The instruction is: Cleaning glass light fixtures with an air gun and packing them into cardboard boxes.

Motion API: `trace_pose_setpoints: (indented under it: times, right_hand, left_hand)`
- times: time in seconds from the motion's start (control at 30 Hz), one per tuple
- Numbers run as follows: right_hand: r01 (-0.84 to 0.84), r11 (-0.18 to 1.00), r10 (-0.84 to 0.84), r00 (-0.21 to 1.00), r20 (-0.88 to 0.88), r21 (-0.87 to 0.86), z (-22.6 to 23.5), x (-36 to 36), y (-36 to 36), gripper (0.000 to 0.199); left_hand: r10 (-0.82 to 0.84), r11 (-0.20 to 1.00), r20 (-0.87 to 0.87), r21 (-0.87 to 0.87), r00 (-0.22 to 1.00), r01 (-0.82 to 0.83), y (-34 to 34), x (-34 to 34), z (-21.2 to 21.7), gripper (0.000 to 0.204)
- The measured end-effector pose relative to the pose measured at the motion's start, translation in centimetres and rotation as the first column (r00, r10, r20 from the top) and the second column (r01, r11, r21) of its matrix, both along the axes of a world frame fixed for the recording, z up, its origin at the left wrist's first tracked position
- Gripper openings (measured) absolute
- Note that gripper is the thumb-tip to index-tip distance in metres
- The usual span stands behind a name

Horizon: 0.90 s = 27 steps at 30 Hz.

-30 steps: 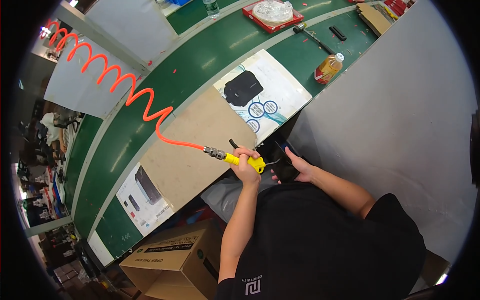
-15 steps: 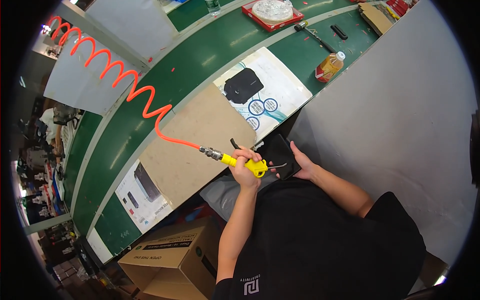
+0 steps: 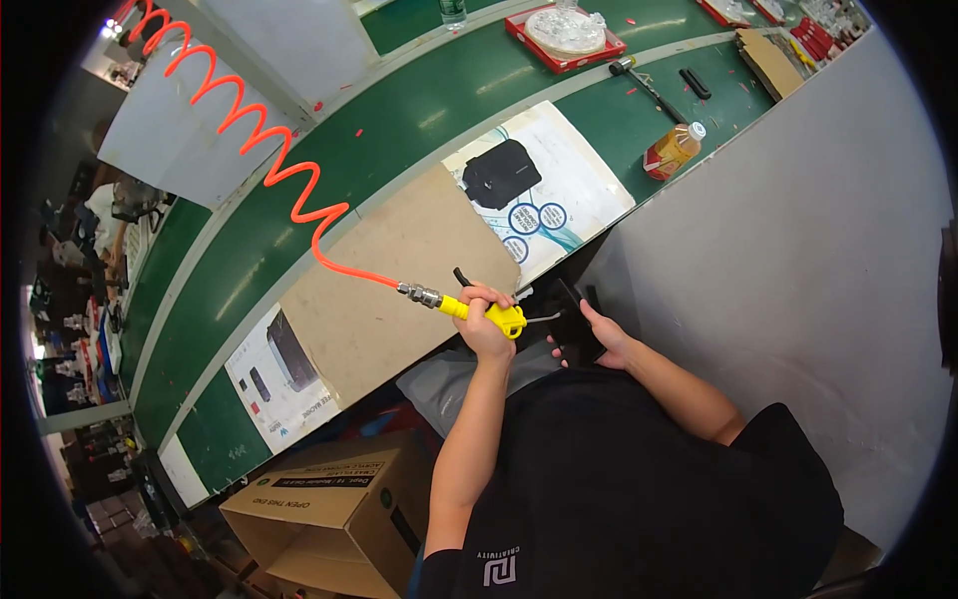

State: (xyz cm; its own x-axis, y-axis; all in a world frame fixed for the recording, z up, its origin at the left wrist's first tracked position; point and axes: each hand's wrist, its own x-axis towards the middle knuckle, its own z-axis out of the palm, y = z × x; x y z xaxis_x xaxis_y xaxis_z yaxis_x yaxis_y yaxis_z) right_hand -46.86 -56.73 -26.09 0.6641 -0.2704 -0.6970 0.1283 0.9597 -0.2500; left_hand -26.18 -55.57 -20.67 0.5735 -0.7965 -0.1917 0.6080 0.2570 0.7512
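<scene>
My left hand [image 3: 485,325] is wrapped round a yellow air blow gun [image 3: 511,320] with a thin metal nozzle and a black lever. A coiled orange-red hose [image 3: 344,268] joins it through a metal coupling. The nozzle tip points right, at the face of a flat black piece [image 3: 582,337]. My right hand [image 3: 612,341] grips that piece by its right side and lower edge, in front of my body. Against the dark background, the piece's outline and exact kind are hard to make out.
A brown cardboard sheet [image 3: 409,255] and a printed white carton panel [image 3: 589,185] cover the near bench. Beyond them are a drink bottle [image 3: 671,154], a hammer [image 3: 654,95] and a red tray [image 3: 521,30]. An open carton [image 3: 299,504] stands lower left; a grey panel [image 3: 768,220] rises right.
The nozzle tip has moved up and left across the black piece, which my right hand has tilted a little. Both hands keep their grips. The whole view has shifted slightly.
</scene>
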Motion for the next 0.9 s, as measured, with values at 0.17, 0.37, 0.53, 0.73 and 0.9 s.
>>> trace_pose_setpoints:
  times: [0.17, 0.37, 0.53, 0.73, 0.9]
  right_hand:
    - [-0.045, 0.999, 0.045, 0.999, -0.006, -0.031, 0.8, 0.4, -0.1, 0.067]
    - [-0.106, 0.992, 0.105, 0.994, -0.029, -0.068, 0.4, 0.5, -0.1, 0.068]
    - [-0.087, 0.995, 0.087, 0.996, -0.004, -0.046, 0.4, 0.4, -0.2, 0.064]
    - [-0.067, 0.997, 0.066, 0.998, -0.022, -0.024, 0.7, 0.5, -0.2, 0.064]
    - [-0.071, 0.997, 0.071, 0.997, 0.000, -0.042, 0.5, 0.5, -0.2, 0.064]
  left_hand:
    - [0.077, 0.997, 0.016, 0.021, 0.997, -0.077, -1.1, 0.0, -1.0, 0.011]
    - [0.118, 0.992, 0.046, 0.040, 0.992, -0.120, -1.3, 0.9, -1.6, 0.010]
    - [0.142, 0.989, 0.030, 0.036, 0.989, -0.143, -1.4, 1.5, -1.4, 0.011]
    - [0.168, 0.981, 0.092, 0.086, 0.982, -0.175, -0.6, 2.6, -2.4, 0.011]
    - [0.163, 0.979, 0.084, 0.113, 0.983, -0.172, 0.3, 2.6, -3.4, 0.011]
